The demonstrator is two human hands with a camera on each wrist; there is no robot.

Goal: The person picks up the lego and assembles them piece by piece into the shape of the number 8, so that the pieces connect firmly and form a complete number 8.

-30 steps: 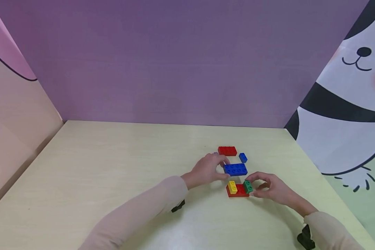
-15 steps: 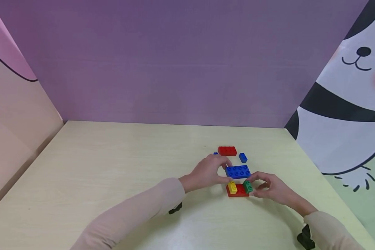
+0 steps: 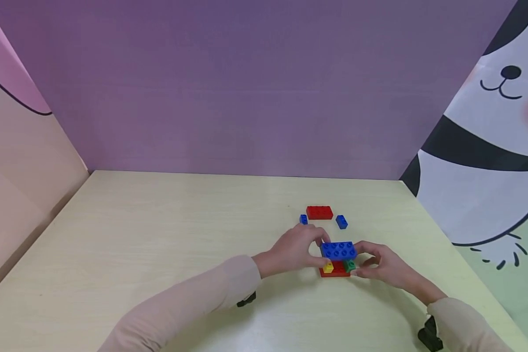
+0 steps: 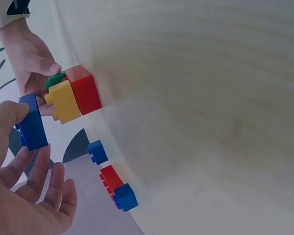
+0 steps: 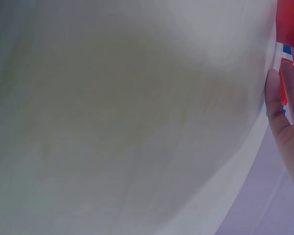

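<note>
My left hand [image 3: 288,252] pinches one end of a blue eight-stud toy brick [image 3: 340,251] between thumb and fingers. The blue brick is held studs up over a red brick [image 3: 336,274] that bears a small yellow brick [image 3: 328,268] at its left end and a small green brick [image 3: 349,265] at its right. In the left wrist view, a gap shows between the blue brick [image 4: 34,122] and the yellow one [image 4: 64,101]. My right hand [image 3: 387,265] grips the right end of the red brick, its thumb near the green brick. Part of the red brick [image 5: 288,22] shows in the right wrist view.
Behind the hands on the pale table [image 3: 158,230] lie another red brick [image 3: 319,212] and two small blue bricks, one to its right [image 3: 341,222] and one to its left [image 3: 303,219]. A purple wall [image 3: 246,98] stands at the table's back edge.
My left hand has brought the blue brick nearer and slightly right, so it now covers the rear of the yellow and green bricks. My right hand has stayed in place.
</note>
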